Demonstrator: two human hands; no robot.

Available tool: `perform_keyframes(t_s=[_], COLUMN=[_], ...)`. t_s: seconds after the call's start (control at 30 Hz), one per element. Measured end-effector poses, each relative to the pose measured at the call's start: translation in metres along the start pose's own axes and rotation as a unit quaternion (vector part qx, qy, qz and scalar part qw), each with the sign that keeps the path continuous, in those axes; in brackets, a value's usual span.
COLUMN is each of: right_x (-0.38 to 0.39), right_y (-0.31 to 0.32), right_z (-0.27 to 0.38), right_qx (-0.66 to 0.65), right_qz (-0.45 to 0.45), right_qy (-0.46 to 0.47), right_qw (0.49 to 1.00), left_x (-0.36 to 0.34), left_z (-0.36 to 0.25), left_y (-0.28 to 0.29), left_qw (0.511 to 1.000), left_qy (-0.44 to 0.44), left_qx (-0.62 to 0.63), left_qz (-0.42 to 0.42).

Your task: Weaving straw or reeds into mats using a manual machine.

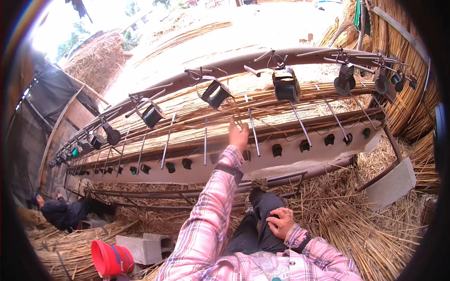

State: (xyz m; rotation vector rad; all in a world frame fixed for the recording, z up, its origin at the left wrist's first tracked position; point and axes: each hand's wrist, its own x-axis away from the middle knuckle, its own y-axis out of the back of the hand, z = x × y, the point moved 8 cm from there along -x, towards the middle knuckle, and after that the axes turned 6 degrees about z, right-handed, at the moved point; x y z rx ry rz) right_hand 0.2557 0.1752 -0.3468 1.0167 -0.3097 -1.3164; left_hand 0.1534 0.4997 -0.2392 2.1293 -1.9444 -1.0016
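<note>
My left hand [238, 134] reaches forward and up to the straw mat [197, 114] stretched across a long weaving frame; its fingers touch the straw near a metal rod [253, 132]. I cannot tell whether it grips any straw. My right hand [281, 221] rests flat on my dark-trousered thigh, holding nothing. Both arms wear pink plaid sleeves. Black spools [286, 87] of cord hang from a curved rail [243, 63] above the mat. A pale board [300, 152] with dark slots runs below my left hand.
Loose straw [356, 220] covers the ground around my legs. A red bucket [110, 258] and a grey concrete block [143, 247] lie at lower left. Another person [65, 212] in dark clothes crouches at far left. Straw bundles [403, 70] stand at right.
</note>
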Motion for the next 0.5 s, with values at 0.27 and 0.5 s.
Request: perform_keyframes(t_s=[0.27, 0.5], right_x=[0.007, 0.009], right_y=[0.005, 0.001], right_z=[0.008, 0.003], right_qx=[0.026, 0.032], right_qz=[-0.047, -0.021], right_qy=[-0.014, -0.011], right_qw=[0.998, 0.999], left_x=[0.072, 0.294], left_z=[0.079, 0.171], left_y=[-0.044, 0.084], left_qw=[0.891, 0.688], left_qy=[0.193, 0.117], left_qx=[-0.134, -0.299], left_qz=[0.389, 0.651])
